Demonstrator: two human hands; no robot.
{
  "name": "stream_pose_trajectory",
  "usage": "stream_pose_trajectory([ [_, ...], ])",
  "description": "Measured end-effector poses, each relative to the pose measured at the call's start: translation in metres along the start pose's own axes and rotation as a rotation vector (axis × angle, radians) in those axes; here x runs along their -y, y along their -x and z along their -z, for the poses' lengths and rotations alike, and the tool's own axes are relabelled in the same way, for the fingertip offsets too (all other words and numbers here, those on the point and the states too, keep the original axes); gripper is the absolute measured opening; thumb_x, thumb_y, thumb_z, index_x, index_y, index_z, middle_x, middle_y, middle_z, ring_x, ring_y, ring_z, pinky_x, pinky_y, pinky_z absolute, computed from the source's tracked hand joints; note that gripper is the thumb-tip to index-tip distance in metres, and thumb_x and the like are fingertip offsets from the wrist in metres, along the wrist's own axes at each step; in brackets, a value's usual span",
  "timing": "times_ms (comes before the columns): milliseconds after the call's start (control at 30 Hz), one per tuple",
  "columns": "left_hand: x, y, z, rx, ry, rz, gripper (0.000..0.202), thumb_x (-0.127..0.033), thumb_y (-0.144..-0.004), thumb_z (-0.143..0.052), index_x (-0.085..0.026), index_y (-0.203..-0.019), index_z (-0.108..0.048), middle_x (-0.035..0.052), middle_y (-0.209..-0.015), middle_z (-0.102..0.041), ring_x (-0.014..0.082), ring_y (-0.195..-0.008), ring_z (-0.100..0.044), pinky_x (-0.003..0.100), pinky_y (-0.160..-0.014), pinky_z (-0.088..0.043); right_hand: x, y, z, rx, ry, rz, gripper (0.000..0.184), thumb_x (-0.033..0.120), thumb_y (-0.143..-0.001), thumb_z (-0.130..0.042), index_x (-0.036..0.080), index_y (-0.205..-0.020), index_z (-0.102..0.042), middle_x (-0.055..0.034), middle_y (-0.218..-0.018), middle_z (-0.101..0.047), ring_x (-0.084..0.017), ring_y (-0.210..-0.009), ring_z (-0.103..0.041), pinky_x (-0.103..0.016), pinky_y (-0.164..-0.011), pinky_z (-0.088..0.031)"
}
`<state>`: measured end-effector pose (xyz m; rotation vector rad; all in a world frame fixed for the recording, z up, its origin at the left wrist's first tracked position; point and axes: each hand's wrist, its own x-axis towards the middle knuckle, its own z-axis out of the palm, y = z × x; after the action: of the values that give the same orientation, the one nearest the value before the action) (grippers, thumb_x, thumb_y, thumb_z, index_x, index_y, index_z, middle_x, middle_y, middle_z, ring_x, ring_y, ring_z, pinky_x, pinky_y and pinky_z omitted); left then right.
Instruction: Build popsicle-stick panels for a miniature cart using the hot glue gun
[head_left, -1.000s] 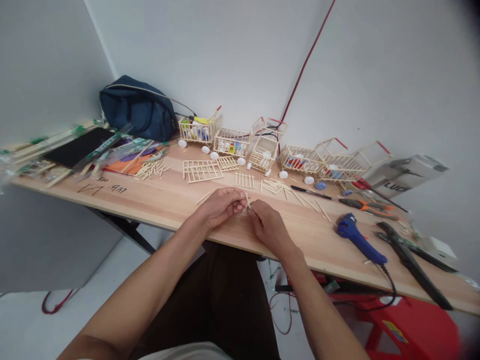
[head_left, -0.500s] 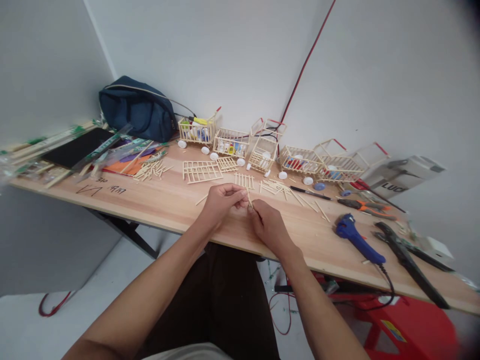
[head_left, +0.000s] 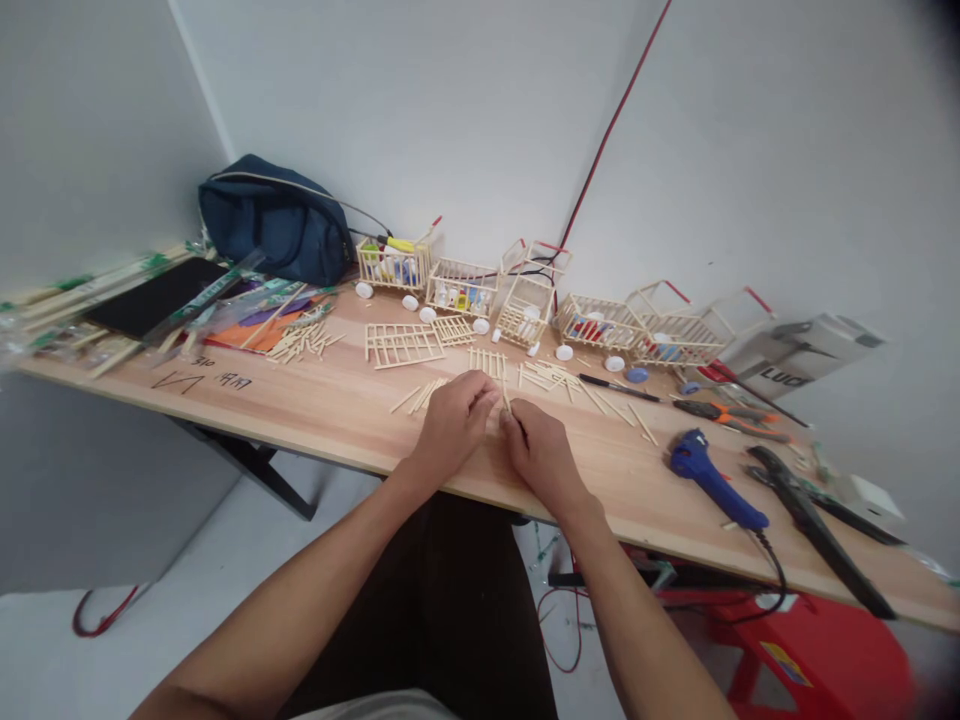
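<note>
Above the front of the table my two hands are close together. My right hand [head_left: 541, 450] is closed, with a thin wooden stick [head_left: 505, 399] standing up between thumb and fingers. My left hand [head_left: 456, 425] is curled just beside it, fingers pressed together; whatever its fingertips hold is hidden. Short cut sticks [head_left: 422, 396] lie just left of my left hand. Beyond the hands is a small stick grid [head_left: 487, 362], with larger stick lattices [head_left: 403, 344] to its left.
Several model shopping carts [head_left: 461, 285] made of sticks line the wall. A blue bag [head_left: 274, 220] stands at back left. On the right lie a blue glue gun [head_left: 716, 480], orange-handled pliers [head_left: 739, 417], a black long-handled tool [head_left: 821, 535] and a black pen [head_left: 619, 387].
My left hand has turned and curled inward, its fingers now hiding their tips. The short sticks beside it have come into fuller view. My right hand has hardly moved.
</note>
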<state>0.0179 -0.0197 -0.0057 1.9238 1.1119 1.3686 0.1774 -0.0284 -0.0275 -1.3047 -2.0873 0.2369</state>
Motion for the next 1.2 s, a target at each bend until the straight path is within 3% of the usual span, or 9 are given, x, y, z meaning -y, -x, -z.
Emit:
stream_pose_trajectory([
  [200, -0.004, 0.003, 0.007, -0.087, 0.272, 0.180, 0.035, -0.034, -0.098, -0.038, -0.021, -0.066, -0.040, -0.0042, -0.058, -0.042, 0.0112, -0.055, -0.041, 0.025, -0.061, -0.034, -0.001, -0.001, 0.005, -0.003, -0.146, -0.067, 0.027, 0.032, -0.098, -0.038, 0.021, -0.078, -0.053, -0.0015, -0.069, -0.057, -0.017, -0.067, -0.053, -0.029, -0.067, -0.038],
  [367, 0.000, 0.023, 0.056, -0.222, 0.409, 0.291, 0.041, -0.046, -0.094, -0.048, -0.021, -0.064, -0.038, -0.0052, -0.049, -0.038, 0.0099, -0.047, -0.032, 0.024, -0.050, -0.028, -0.004, -0.001, 0.007, 0.002, -0.320, -0.163, 0.029, 0.039, -0.096, -0.042, 0.021, -0.085, -0.061, -0.0006, -0.071, -0.060, -0.016, -0.069, -0.057, -0.028, -0.068, -0.042],
  [500, 0.008, 0.059, 0.118, -0.294, 0.053, 0.305, 0.037, -0.045, -0.095, -0.046, -0.021, -0.067, -0.044, -0.0033, -0.055, -0.045, 0.0109, -0.050, -0.038, 0.025, -0.051, -0.031, -0.010, -0.001, 0.004, 0.001, -0.494, -0.258, 0.028, 0.046, -0.091, -0.050, 0.020, -0.091, -0.061, -0.0021, -0.075, -0.066, -0.016, -0.068, -0.060, -0.028, -0.067, -0.046],
  [600, 0.019, 0.089, 0.162, -0.323, -0.251, 0.334, 0.012, -0.035, -0.088, -0.053, -0.025, -0.081, -0.054, -0.0045, -0.063, -0.057, 0.0151, -0.056, -0.052, 0.027, -0.057, -0.044, -0.010, -0.003, 0.003, 0.025, -0.623, -0.314, 0.032, 0.050, -0.089, -0.052, 0.019, -0.095, -0.059, -0.0051, -0.080, -0.071, -0.015, -0.066, -0.062, -0.027, -0.062, -0.047],
  [667, 0.024, 0.104, 0.185, -0.383, -0.547, 0.292, 0.012, -0.035, -0.082, -0.055, -0.030, -0.091, -0.061, -0.0032, -0.090, -0.069, 0.0229, -0.083, -0.064, 0.036, -0.076, -0.051, -0.007, -0.004, 0.004, 0.044, -0.681, -0.348, 0.034, 0.052, -0.088, -0.052, 0.019, -0.093, -0.060, -0.0066, -0.080, -0.073, -0.013, -0.057, -0.057, -0.025, -0.053, -0.043],
  [767, 0.027, 0.116, 0.202, -0.504, -0.842, 0.137, 0.024, -0.039, -0.083, -0.050, -0.030, -0.097, -0.067, 0.0023, -0.116, -0.068, 0.0335, -0.116, -0.058, 0.052, -0.103, -0.041, -0.001, -0.005, 0.008, 0.058, -0.732, -0.383, 0.038, 0.055, -0.088, -0.052, 0.018, -0.087, -0.061, -0.0069, -0.078, -0.072, -0.010, -0.048, -0.046, -0.024, -0.045, -0.034],
  [900, 0.022, 0.107, 0.186, -0.511, -0.781, 0.105, 0.025, -0.041, -0.084, -0.056, -0.025, -0.099, -0.068, 0.0078, -0.113, -0.071, 0.0333, -0.112, -0.061, 0.053, -0.104, -0.041, 0.000, -0.004, 0.012, 0.033, -0.751, -0.401, 0.040, 0.056, -0.086, -0.054, 0.018, -0.082, -0.064, -0.0029, -0.070, -0.065, -0.009, -0.048, -0.041, -0.024, -0.045, -0.030],
  [1067, 0.007, 0.078, 0.128, -0.387, -0.485, -0.008, 0.014, -0.033, -0.086, -0.060, -0.024, -0.086, -0.071, 0.0036, -0.088, -0.072, 0.0236, -0.096, -0.064, 0.040, -0.095, -0.047, -0.007, -0.002, 0.015, -0.108, -0.735, -0.390, 0.039, 0.056, -0.091, -0.049, 0.021, -0.075, -0.054, 0.0037, -0.060, -0.046, -0.010, -0.050, -0.036, -0.024, -0.048, -0.028],
  [1200, -0.011, 0.049, 0.079, -0.203, -0.096, 0.232, 0.019, -0.034, -0.084, -0.063, -0.021, -0.095, -0.071, 0.0037, -0.092, -0.071, 0.0175, -0.083, -0.063, 0.028, -0.077, -0.049, 0.005, 0.002, 0.026, -0.048, -0.720, -0.313, 0.044, 0.054, -0.094, -0.045, 0.021, -0.065, -0.048, 0.0028, -0.060, -0.043, -0.011, -0.054, -0.038, -0.026, -0.053, -0.033],
])
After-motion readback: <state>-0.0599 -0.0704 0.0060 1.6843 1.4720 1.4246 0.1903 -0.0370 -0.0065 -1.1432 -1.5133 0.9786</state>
